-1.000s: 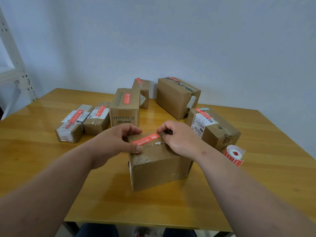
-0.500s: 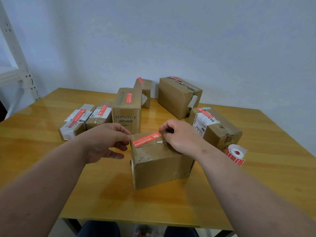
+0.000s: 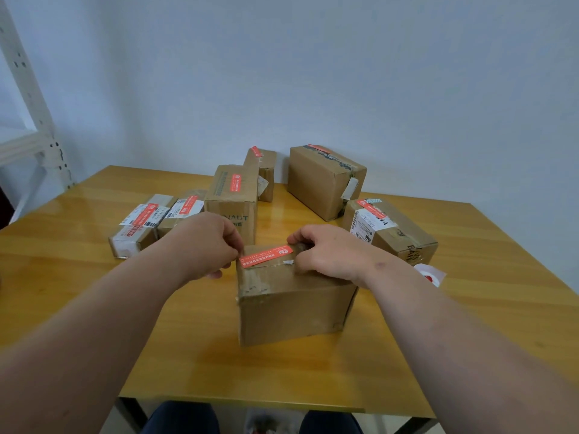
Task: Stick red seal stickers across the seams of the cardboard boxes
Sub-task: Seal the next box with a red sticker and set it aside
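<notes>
A brown cardboard box (image 3: 294,308) stands on the wooden table (image 3: 470,308) right in front of me. A red seal sticker (image 3: 266,255) lies slantwise along the far part of its top. My left hand (image 3: 203,242) sits at the box's upper left corner and pinches the sticker's left end with curled fingers. My right hand (image 3: 329,252) rests on the box's top, fingers curled over its far edge beside the sticker's right end. A white roll of red stickers (image 3: 430,274) lies to the right, half hidden by my right forearm.
Several other boxes with red stickers ring the far side: two flat ones (image 3: 138,227) at left, a tall printed one (image 3: 232,198), a small one (image 3: 263,170), a large one (image 3: 319,180) and one at right (image 3: 394,233). A white metal shelf (image 3: 28,98) stands at far left.
My left hand left the box's top, swung out to the left, then came back to the sticker's left end. The right hand stayed at the sticker's right end.
</notes>
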Demonstrator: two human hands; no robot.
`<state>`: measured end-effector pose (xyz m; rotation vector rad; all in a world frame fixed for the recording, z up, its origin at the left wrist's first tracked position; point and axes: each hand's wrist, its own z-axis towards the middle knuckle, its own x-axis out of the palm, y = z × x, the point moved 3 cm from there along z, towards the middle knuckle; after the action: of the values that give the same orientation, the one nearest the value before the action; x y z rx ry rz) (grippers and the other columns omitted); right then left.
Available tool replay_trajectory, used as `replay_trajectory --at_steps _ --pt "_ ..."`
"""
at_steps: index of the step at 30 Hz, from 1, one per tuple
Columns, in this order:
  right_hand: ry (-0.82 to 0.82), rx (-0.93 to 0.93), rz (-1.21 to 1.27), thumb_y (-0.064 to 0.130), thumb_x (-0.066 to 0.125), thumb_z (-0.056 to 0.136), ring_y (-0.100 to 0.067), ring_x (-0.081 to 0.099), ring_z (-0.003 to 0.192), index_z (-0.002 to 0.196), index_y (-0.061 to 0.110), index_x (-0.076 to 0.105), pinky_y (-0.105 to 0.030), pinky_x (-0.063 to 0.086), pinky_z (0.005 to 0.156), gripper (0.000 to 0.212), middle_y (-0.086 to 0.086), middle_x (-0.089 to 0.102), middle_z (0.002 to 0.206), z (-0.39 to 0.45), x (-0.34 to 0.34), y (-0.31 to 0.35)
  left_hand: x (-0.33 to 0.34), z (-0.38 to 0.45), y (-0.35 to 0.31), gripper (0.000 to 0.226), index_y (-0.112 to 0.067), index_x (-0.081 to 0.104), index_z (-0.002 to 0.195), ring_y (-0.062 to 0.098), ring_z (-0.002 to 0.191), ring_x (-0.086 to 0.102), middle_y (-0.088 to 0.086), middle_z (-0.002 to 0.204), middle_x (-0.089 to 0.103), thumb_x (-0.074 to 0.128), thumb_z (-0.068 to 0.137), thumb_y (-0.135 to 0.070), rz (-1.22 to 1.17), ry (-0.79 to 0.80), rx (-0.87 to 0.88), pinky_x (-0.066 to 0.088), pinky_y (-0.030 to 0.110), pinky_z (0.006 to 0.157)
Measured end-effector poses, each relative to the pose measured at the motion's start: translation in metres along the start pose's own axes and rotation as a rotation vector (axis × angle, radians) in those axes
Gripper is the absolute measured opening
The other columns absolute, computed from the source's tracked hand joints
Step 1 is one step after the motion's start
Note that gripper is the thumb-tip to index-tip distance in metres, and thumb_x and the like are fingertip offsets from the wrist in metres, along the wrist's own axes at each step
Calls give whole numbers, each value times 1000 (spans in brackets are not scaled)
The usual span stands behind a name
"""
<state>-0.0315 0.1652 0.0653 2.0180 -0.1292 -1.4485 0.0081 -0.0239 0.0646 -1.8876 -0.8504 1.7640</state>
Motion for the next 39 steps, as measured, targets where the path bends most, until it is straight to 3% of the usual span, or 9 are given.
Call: replay_trajectory --at_steps 4,11,16,20,24,29,33,37,39 --pt "3 -1 -35 30 71 80 -15 56 107 136 31 51 -34 49 95 59 7 57 122 1 3 -3 2 -7 -8 15 -26 73 100 12 80 66 -5 92 69 72 86 -28 205 35 27 61 33 74" --pt "5 -6 51 30 75 82 -13 54 109 138 30 51 -25 44 87 61 6 56 123 -3 3 -6 6 -13 -17 10 -27 73 97 11 84 64 -6 94 68 70 87 -29 359 -8 19 58 27 72" --pt "-13 0 30 35 75 82 -15 52 115 139 32 50 -32 43 100 62 7 56 128 -3 5 -8 7 -11 -19 9 -23 67 80 10 78 61 -4 88 66 67 89 -25 309 -40 11 51 23 62" --pt "-23 0 18 36 75 82 -18 51 118 139 32 50 -37 42 104 63 6 56 129 -3 6 -9 12 -10 -17 12 -15 64 87 14 78 62 3 88 67 58 94 -23 283 -42 6 56 28 70" --pt "-38 14 34 37 76 81 -21 51 120 136 34 53 -40 41 106 60 6 58 127 -1 6 -11 11 -14 -28 15 -9 61 92 15 70 53 10 91 63 50 97 -18 227 -46 53 48 25 61" --pt "-29 -6 85 29 72 85 -17 60 104 124 29 60 -35 50 93 41 5 65 113 -3 5 -8 -2 -16 -36 16 -3 62 93 21 75 57 14 94 64 52 97 -14 44 -24 64 52 31 65" --pt "-164 -60 387 16 57 86 -14 63 90 106 26 69 -33 50 81 25 2 69 102 -10 -4 -10 -9 -16 -34 11 -7 63 86 16 70 57 10 82 63 58 95 -12 -87 9 56 52 28 60" --pt "-257 -116 447 33 49 98 -6 57 101 105 18 72 -26 42 86 29 4 68 107 -20 -8 -10 -5 -15 -35 10 -8 63 85 15 67 58 8 80 65 60 94 -11 -86 33 61 50 26 58" --pt "-281 -103 443 49 51 96 -4 59 92 100 17 71 -23 42 79 38 3 70 100 -21 -6 -9 -3 -13 -37 10 -7 65 85 13 64 58 8 79 65 61 93 -10 -85 40 56 48 25 55"
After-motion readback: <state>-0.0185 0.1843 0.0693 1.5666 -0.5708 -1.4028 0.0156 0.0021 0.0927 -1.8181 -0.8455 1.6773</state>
